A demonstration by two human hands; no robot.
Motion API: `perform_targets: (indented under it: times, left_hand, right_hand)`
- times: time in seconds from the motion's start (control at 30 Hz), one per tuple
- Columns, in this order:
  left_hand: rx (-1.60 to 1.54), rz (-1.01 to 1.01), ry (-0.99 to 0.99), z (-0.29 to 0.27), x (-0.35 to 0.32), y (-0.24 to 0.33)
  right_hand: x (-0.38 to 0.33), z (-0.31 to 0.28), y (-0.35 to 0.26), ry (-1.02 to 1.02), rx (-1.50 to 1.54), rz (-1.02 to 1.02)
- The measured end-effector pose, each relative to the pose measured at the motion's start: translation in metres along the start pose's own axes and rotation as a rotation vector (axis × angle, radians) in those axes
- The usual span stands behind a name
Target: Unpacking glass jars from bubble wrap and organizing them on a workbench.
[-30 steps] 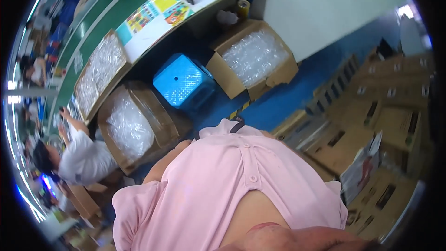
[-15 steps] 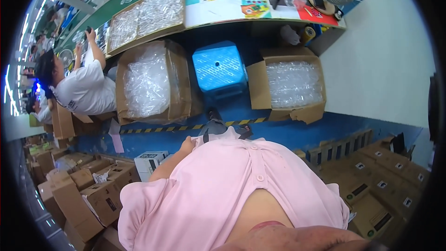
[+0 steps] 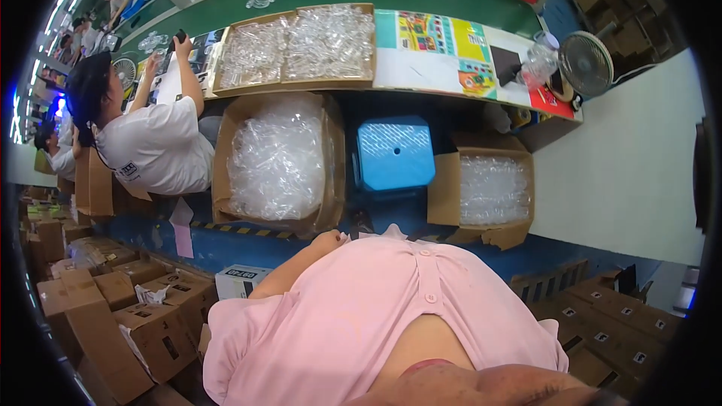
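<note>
My left hand (image 3: 328, 240) is at the lower hem of my pink shirt (image 3: 361, 286), its fingers curled closed on the cloth at the edge. Only the back of that hand and part of the forearm show. My right hand is out of sight, hidden beyond the shirt. Ahead of me stands a blue plastic stool (image 3: 395, 152). Left of it is a large open carton (image 3: 335, 169) filled with clear plastic bags or wrapped pieces. On the right, another open carton (image 3: 444, 189) holds rows of clear plastic pieces.
Beyond the stool runs a workbench (image 3: 421, 75) carrying shallow trays of clear plastic parts (image 3: 327, 41) and a fan (image 3: 587, 62). A co-worker in a white shirt (image 3: 162, 146) sits at the left. Stacked cartons (image 3: 162, 331) lie behind on the left, more cartons (image 3: 602, 308) on the right.
The view has tilted up and shifted, so the bench, stool and cartons sit lower and more of the green bench shows. I am closer to the stool. My left hand stays at the shirt hem.
</note>
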State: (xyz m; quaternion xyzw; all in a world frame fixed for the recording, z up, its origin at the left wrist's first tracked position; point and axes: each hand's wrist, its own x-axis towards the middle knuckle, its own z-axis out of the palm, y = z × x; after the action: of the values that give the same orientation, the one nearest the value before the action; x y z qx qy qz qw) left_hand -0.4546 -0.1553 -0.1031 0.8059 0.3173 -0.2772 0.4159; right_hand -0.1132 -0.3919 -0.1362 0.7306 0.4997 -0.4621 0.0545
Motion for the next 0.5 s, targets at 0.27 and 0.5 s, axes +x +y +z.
perform_targets:
  times: [0.27,0.5]
  left_hand:
    - [-0.27,-0.006,0.43,-0.03,-0.001,-0.059]
    - [-0.312,-0.1,0.173,-0.031,-0.019,-0.101]
  right_hand:
    - [0.027,-0.038,-0.037,-0.079,-0.066,0.028]
    - [0.015,-0.049,-0.064,-0.161,-0.081,0.085]
